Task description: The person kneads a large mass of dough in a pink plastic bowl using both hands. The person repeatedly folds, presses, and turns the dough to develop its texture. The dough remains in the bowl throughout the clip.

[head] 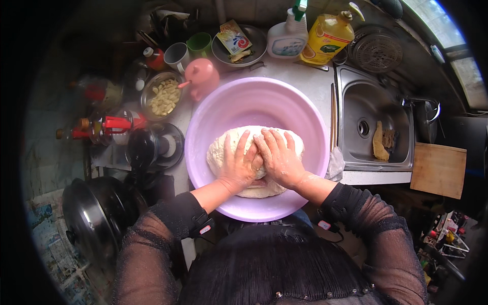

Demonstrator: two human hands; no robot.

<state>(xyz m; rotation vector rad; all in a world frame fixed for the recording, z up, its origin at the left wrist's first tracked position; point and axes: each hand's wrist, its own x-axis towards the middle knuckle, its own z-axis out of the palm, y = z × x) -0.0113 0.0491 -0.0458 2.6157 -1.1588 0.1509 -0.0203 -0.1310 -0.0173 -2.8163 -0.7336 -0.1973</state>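
Observation:
A large lump of pale dough [217, 152] lies in a wide purple plastic basin [259, 213], which stands in front of me. My left hand [239, 164] presses flat on the dough's left half, fingers pointing away from me and somewhat apart. Against the right half rests my right hand [278, 158], its fingers spread over the top. The two hands nearly meet at the thumbs, over the middle of the dough. Dough or flour residue clings to my fingers and right wrist. Neither hand is closed around the dough, and the palms' undersides are hidden.
Right of the basin are chopsticks [333, 114], a grey cloth [335, 164], a steel sink [375, 118] and a wooden board [438, 169]. Behind stand a spray bottle [288, 40] and a yellow pump bottle [328, 38]. At left are a bowl of peeled garlic [164, 97] and a pink pot [202, 74].

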